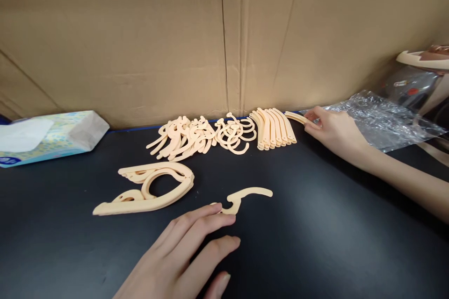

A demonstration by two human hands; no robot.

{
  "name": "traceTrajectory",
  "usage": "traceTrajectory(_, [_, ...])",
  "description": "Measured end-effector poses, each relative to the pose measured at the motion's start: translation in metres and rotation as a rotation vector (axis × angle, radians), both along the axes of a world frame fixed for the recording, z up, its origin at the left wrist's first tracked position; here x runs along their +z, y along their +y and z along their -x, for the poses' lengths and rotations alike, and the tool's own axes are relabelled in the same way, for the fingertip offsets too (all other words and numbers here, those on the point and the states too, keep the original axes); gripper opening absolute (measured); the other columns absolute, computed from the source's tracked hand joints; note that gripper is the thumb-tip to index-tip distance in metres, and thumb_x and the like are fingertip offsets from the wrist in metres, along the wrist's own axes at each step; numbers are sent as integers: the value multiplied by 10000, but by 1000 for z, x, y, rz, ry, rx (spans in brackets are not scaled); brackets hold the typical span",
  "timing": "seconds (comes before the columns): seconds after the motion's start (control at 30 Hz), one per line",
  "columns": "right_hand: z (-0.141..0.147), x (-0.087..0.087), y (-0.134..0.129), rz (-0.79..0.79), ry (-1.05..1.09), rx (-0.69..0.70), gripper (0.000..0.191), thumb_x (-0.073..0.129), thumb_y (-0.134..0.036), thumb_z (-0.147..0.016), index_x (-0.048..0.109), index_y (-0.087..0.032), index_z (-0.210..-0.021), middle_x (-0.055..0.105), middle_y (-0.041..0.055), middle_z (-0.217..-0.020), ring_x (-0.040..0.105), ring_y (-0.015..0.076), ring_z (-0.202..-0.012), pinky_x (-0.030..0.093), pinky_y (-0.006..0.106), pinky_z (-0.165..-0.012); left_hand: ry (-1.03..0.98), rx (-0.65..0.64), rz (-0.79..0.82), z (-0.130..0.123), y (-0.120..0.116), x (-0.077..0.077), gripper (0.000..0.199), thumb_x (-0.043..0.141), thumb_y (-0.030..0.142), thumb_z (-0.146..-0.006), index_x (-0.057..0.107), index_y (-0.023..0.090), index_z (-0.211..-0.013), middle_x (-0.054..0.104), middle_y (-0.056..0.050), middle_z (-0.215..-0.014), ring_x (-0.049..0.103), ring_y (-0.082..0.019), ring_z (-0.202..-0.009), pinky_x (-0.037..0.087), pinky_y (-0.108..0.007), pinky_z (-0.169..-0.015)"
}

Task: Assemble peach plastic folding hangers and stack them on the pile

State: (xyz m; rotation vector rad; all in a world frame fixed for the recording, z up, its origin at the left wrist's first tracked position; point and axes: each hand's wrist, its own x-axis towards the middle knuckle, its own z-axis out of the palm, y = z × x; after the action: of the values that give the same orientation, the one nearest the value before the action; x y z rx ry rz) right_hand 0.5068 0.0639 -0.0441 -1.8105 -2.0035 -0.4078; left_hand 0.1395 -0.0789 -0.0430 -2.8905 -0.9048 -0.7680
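My left hand (191,252) lies low in the middle with its fingers apart. Its fingertips touch one end of a flat cream plastic piece (250,191) with a notch and a curved arm, part of which they cover. Farther right, my right hand (331,133) pinches a curved cream hanger arm (296,117) between thumb and fingers. That arm is just beside a neat row of similar hanger arms (275,128). Left of my left hand rest folded cream hangers (154,203), stacked together.
Along the back are a pile of notched cream pieces (185,135) and a heap of cream hooks (235,133). A tissue pack (73,133) sits at far left, clear plastic bags (382,119) at right. A cardboard wall (157,42) closes off the black table (315,243) behind.
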Motion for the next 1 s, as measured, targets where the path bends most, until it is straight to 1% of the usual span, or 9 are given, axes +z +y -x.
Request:
traceTrajectory(0.17, [2, 17, -9, -60, 24, -14, 171, 532, -246, -810, 647, -189, -924, 740, 131, -813, 634, 258, -651, 378, 361, -627, -12, 120, 84, -5, -6, 6, 265, 516, 192, -915, 627, 270, -1143, 658, -5, -1247, 572, -170, -1234, 472, -249, -1048])
traceTrajectory(0.33, [16, 40, -31, -179, 41, 10, 157, 519, -289, -870, 619, -218, -967, 713, 100, -824, 648, 270, -772, 390, 384, -731, -7, 138, 91, -8, -11, 12, 283, 520, 164, -915, 611, 268, -1162, 637, -12, -1267, 558, -190, -1249, 486, -283, -1040])
traceTrajectory(0.4, [26, 46, -44, -265, 33, 105, 137, 521, -291, -884, 615, -224, -957, 694, 77, -812, 643, 253, -759, 394, 386, -745, -13, 143, 97, -8, -10, 13, 290, 509, 156, -921, 607, 266, -1170, 633, -16, -1265, 554, -191, -1246, 488, -292, -1034])
traceTrajectory(0.47, [37, 47, -59, -326, 4, 234, 147, 505, -297, -906, 613, -220, -968, 697, 77, -866, 644, 252, -765, 396, 386, -733, -29, 163, 108, -8, -11, 14, 274, 499, 160, -931, 610, 266, -1157, 634, -17, -1252, 555, -193, -1233, 484, -308, -1031])
traceTrajectory(0.57, [53, 43, -76, -283, 23, 418, 113, 514, -269, -916, 599, -217, -969, 709, 63, -901, 649, 244, -773, 397, 382, -726, -28, 174, 111, -10, -12, 14, 265, 503, 154, -935, 617, 265, -1146, 644, -17, -1237, 553, -196, -1223, 469, -342, -1046])
traceTrajectory(0.67, [64, 34, -86, -193, 32, 547, 77, 526, -213, -905, 578, -214, -962, 719, 43, -979, 662, 232, -843, 395, 370, -751, 14, 153, 97, -11, -12, 11, 340, 507, 143, -930, 599, 267, -1233, 636, -15, -1297, 530, -206, -1275, 460, -365, -1075])
traceTrajectory(0.8, [72, 21, -88, -132, 15, 629, 93, 513, -168, -916, 567, -216, -975, 719, 35, -1000, 654, 200, -834, 383, 340, -733, 81, 133, 94, -11, -12, 6, 411, 486, 188, -957, 533, 245, -1361, 587, -39, -1401, 492, -222, -1346, 453, -382, -1105])
traceTrajectory(0.93, [76, 12, -89, -64, 32, 684, 108, 517, -150, -913, 561, -217, -985, 714, 42, -1011, 661, 207, -929, 391, 334, -760, 89, 92, 144, -10, -11, 6, 385, 489, 217, -963, 553, 237, -1341, 606, -46, -1383, 536, -208, -1309, 475, -350, -1086])
traceTrajectory(1.0, [78, 9, -90, -34, 48, 703, 115, 516, -140, -909, 561, -216, -982, 711, 39, -999, 659, 205, -940, 394, 334, -776, 90, 39, 144, -9, -10, 9, 378, 494, 217, -960, 559, 231, -1333, 624, -41, -1362, 559, -192, -1281, 484, -318, -1073])
